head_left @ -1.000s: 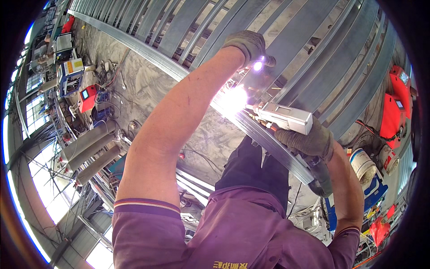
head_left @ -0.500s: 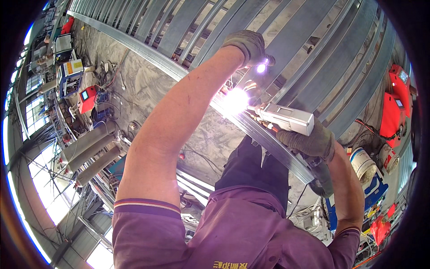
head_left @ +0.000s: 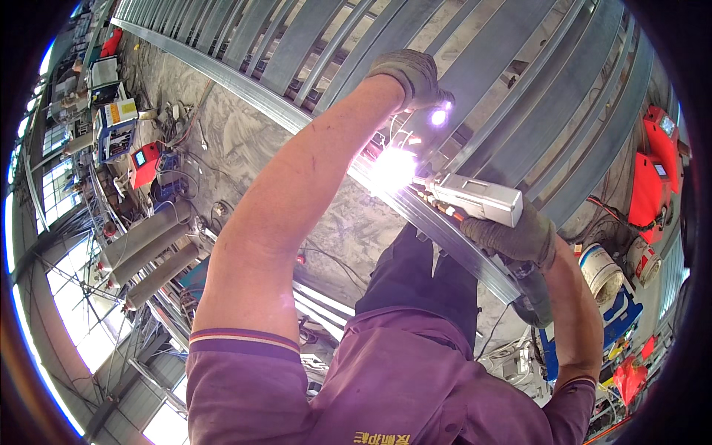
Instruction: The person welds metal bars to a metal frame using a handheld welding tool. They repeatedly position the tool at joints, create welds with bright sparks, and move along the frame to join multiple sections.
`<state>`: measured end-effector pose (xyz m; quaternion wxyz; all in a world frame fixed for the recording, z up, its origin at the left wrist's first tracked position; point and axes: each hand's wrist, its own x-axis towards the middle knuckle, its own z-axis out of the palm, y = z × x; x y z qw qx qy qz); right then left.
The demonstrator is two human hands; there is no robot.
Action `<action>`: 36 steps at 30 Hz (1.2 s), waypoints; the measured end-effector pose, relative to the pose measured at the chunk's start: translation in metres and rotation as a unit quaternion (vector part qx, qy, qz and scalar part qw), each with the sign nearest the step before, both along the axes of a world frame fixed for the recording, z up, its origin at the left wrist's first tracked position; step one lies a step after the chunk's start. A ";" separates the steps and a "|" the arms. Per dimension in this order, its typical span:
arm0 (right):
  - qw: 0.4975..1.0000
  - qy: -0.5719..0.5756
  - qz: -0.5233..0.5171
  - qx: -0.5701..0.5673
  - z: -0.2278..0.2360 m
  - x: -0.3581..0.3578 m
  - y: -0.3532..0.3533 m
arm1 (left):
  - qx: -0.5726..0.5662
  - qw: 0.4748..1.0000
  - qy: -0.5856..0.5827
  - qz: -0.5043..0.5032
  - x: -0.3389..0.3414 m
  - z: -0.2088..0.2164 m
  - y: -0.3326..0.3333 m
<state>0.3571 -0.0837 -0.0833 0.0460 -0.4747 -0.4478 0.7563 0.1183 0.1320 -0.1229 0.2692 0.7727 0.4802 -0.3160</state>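
Observation:
Bright white-violet glare (head_left: 393, 169) bursts at a joint on the bottom rail (head_left: 452, 237) of a grey metal railing panel (head_left: 512, 89) and hides the joint itself. My right hand (head_left: 512, 233), in a grey-green work glove, is wrapped round a welding gun (head_left: 477, 199) with a boxy silver body, its nose pointing into the glare. My left hand (head_left: 411, 76), gloved too, rests on the far side of the glare among the slats. Its fingers are curled in, and what they hold, if anything, is hidden. A small violet light spot (head_left: 438, 117) shows beside its fingertips.
Red machines with small screens (head_left: 653, 189) stand at the right, near a white bucket (head_left: 599, 271) and a blue frame (head_left: 619, 319). Another red machine (head_left: 144, 165) and a blue-and-white unit (head_left: 117, 122) are at the left. Grey cylinders (head_left: 152, 237) and cables lie on the concrete floor.
The glare and the welding gun have shifted very slightly to the right along the rail. The small violet spot has moved a little right too. My left hand stays nearly in place.

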 end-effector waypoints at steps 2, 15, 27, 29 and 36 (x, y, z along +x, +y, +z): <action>1.000 0.011 -0.004 0.012 -0.003 0.001 -0.003 | 0.016 1.000 -0.009 -0.011 -0.001 -0.002 0.000; 0.999 0.017 -0.026 0.041 0.000 0.004 -0.010 | 0.018 1.000 -0.013 -0.004 -0.002 -0.001 -0.001; 0.999 0.007 -0.038 0.013 0.016 0.003 -0.004 | -0.001 1.000 -0.005 0.003 -0.003 0.000 0.000; 0.999 -0.005 -0.038 0.004 0.021 0.003 -0.002 | 0.004 1.000 -0.007 -0.003 -0.002 -0.002 0.000; 0.998 -0.012 -0.040 0.039 0.010 0.008 -0.009 | -0.016 1.000 -0.009 0.002 -0.002 -0.003 0.002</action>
